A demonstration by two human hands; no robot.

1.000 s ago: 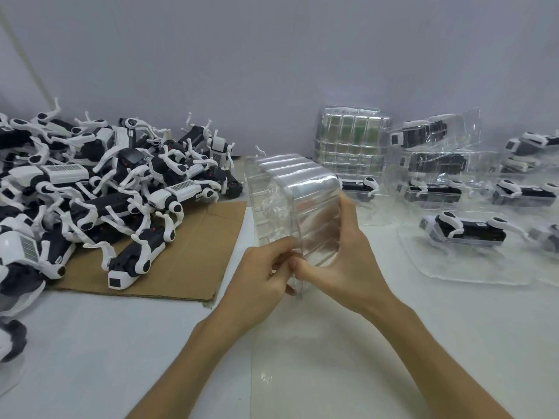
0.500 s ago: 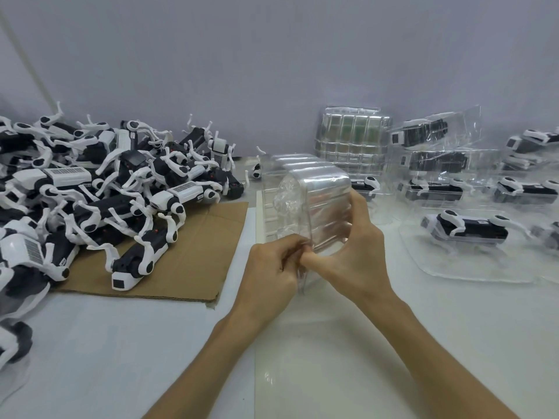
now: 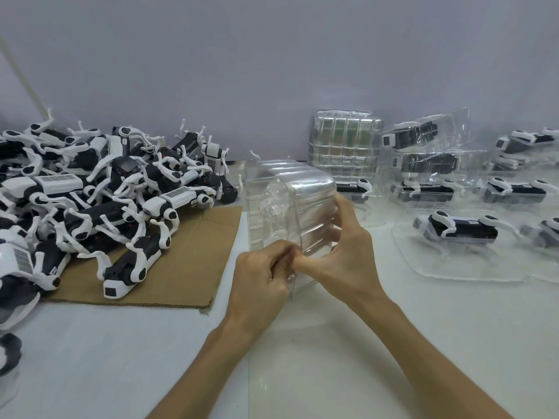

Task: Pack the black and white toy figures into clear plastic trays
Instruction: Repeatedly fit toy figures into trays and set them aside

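head view: left hand (image 3: 260, 281) and right hand (image 3: 348, 255) pinch the tray stack (image 3: 302, 204); toy barcode labels (image 3: 57, 179) unreadable.

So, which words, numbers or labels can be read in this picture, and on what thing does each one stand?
No text can be read.
Barcode stickers on the white shells of the loose toy figures: bars show, characters too small to read.
Held clear tray: no print visible.
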